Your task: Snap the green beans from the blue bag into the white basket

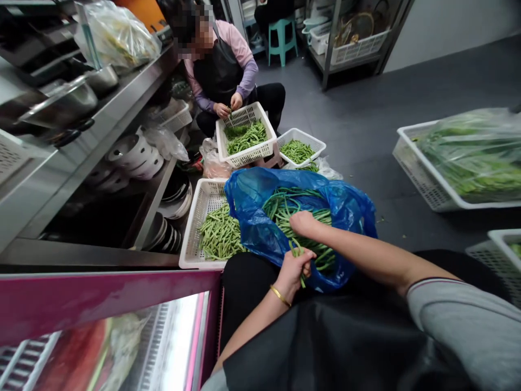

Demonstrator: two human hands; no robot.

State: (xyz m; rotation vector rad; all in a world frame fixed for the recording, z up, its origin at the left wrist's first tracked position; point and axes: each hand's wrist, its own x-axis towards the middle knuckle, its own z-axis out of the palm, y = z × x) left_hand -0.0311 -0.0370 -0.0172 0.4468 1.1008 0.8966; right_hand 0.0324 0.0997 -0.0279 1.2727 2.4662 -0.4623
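Observation:
My left hand [293, 267], with a gold bangle at its wrist, is closed around a few short lengths of green long bean [296, 250]. They stick out above and below the fingers. Just beyond it, my right hand [303, 222] is curled over the uncut long beans [280, 205], its fingertips turned down and hidden. These beans lie in an open blue plastic bag [260, 187] in front of my knees. Left of the bag, a white basket [189, 244] holds many short bean pieces [220, 233].
Across from me a co-worker [220, 60] handles something small above a white basket of beans [246, 157]. A smaller white basket [319, 145] stands beside it. Steel shelving [106, 136] and a pink-edged glass case [122, 293] border my left. At right is a basket of bagged greens [443, 190].

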